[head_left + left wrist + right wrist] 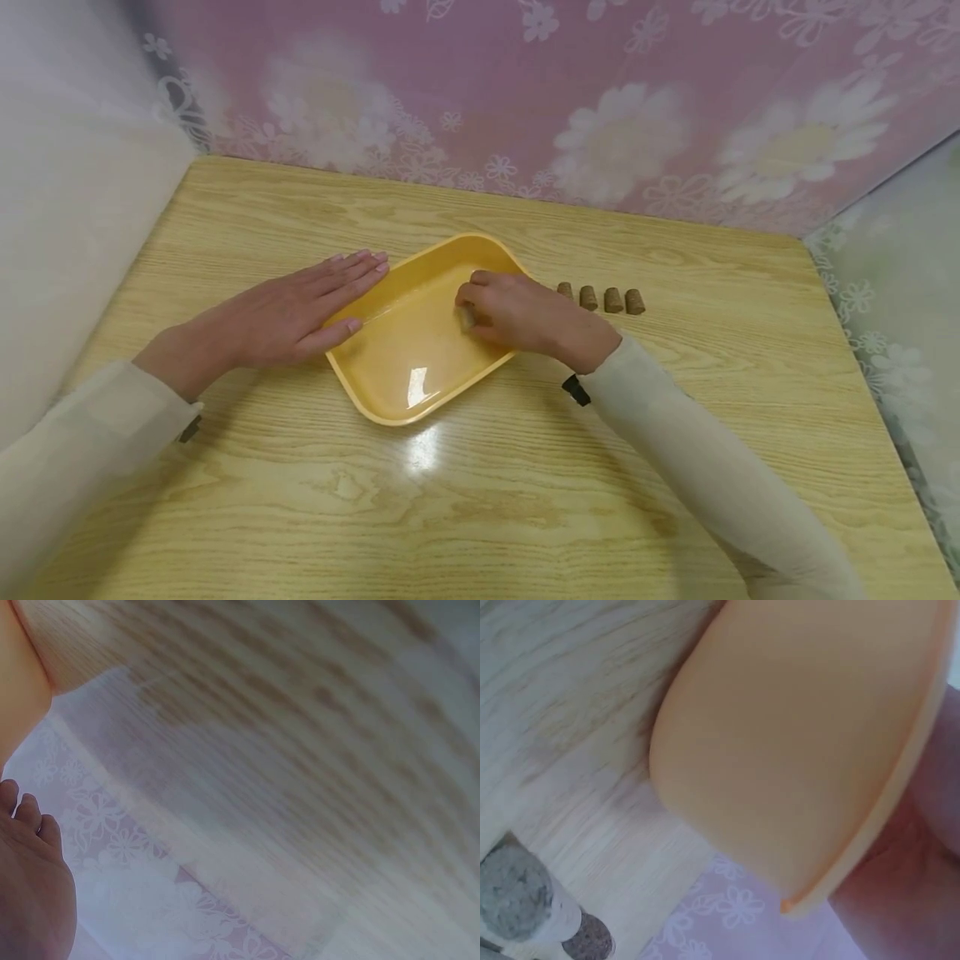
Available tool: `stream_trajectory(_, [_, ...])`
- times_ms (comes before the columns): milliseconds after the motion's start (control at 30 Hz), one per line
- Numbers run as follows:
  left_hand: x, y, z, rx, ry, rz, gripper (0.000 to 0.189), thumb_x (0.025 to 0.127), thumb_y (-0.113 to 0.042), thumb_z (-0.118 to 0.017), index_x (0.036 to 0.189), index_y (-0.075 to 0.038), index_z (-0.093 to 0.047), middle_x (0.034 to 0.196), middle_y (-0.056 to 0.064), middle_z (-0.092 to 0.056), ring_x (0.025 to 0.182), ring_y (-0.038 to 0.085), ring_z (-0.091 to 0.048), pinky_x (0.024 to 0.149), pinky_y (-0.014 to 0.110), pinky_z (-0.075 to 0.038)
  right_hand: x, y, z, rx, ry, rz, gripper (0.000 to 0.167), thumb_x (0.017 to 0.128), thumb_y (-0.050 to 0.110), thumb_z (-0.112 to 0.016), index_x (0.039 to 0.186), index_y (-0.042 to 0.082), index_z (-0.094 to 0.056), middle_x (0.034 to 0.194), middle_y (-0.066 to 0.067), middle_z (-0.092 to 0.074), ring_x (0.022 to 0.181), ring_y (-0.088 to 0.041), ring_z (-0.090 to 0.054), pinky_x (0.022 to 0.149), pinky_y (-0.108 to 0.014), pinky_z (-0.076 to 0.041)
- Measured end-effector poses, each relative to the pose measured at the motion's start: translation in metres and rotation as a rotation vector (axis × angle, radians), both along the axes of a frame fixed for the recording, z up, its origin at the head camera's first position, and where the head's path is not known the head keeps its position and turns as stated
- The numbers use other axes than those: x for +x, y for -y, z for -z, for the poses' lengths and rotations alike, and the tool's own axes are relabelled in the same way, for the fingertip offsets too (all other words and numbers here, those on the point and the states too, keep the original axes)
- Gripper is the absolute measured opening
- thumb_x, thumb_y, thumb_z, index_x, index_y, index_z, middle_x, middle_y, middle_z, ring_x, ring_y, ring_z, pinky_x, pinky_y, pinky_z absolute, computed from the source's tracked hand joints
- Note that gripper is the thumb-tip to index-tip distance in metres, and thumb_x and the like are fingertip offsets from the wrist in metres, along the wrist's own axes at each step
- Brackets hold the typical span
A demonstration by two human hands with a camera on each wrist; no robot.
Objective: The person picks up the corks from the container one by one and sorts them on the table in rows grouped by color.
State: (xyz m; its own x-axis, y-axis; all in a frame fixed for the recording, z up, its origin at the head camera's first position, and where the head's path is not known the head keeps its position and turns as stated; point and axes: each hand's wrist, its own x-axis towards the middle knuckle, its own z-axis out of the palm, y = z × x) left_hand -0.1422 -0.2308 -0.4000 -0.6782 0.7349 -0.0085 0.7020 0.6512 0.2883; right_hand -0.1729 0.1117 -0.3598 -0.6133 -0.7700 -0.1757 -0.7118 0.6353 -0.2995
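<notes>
A yellow plastic tray (405,350) sits at an angle on the wooden table. My left hand (288,312) lies at its left rim with the fingers straight and holds nothing. Inside the tray, near its right side, my right hand (517,310) pinches a small cork stopper (467,317), mostly covered by the fingers. To the right of the tray, several brown cork stoppers (613,300) stand in a row; the leftmost is partly hidden by the right hand. In the right wrist view, the tray's outer wall (780,735) blocks most of that hand, and two corks (514,892) show at lower left.
The wooden table (480,517) reaches to a pink floral sheet (480,100) at the back. A white sheet (82,167) hangs at the left, and a pale floral one (892,333) at the right.
</notes>
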Motion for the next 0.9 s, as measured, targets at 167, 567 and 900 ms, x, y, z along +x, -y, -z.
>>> stream_trajectory(167, [0.0, -0.001, -0.001, 0.0, -0.002, 0.003, 0.073, 0.118, -0.039, -0.045, 0.177, -0.021, -0.006, 0.185, 0.0, -0.009, 0.172, 0.025, -0.014, 0.14, 0.031, -0.006, 0.0, -0.007, -0.009, -0.05, 0.037, 0.036, 0.031, 0.105, 0.02, -0.071, 0.133, 0.006, -0.072, 0.125, -0.009, -0.069, 0.099, -0.025, -0.07, 0.091, -0.043, -0.061])
stream_trajectory(567, [-0.001, -0.001, -0.001, -0.011, 0.007, 0.0, 0.074, 0.118, -0.039, -0.044, 0.177, -0.021, -0.005, 0.185, 0.0, -0.008, 0.172, 0.026, -0.013, 0.14, 0.031, -0.005, 0.0, -0.043, -0.026, -0.149, 0.037, 0.115, 0.042, 0.102, 0.026, -0.079, 0.14, 0.01, -0.069, 0.134, -0.005, -0.071, 0.117, -0.026, -0.07, 0.102, -0.045, -0.06])
stream_trajectory(900, [0.0, 0.0, 0.0, -0.017, 0.02, -0.009, 0.073, 0.118, -0.04, -0.044, 0.178, -0.02, -0.006, 0.185, 0.001, -0.008, 0.172, 0.026, -0.012, 0.141, 0.032, -0.006, 0.004, -0.08, -0.034, -0.172, -0.013, 0.178, 0.038, 0.102, 0.023, -0.08, 0.137, 0.012, -0.071, 0.121, -0.003, -0.073, 0.11, -0.025, -0.072, 0.09, -0.047, -0.063])
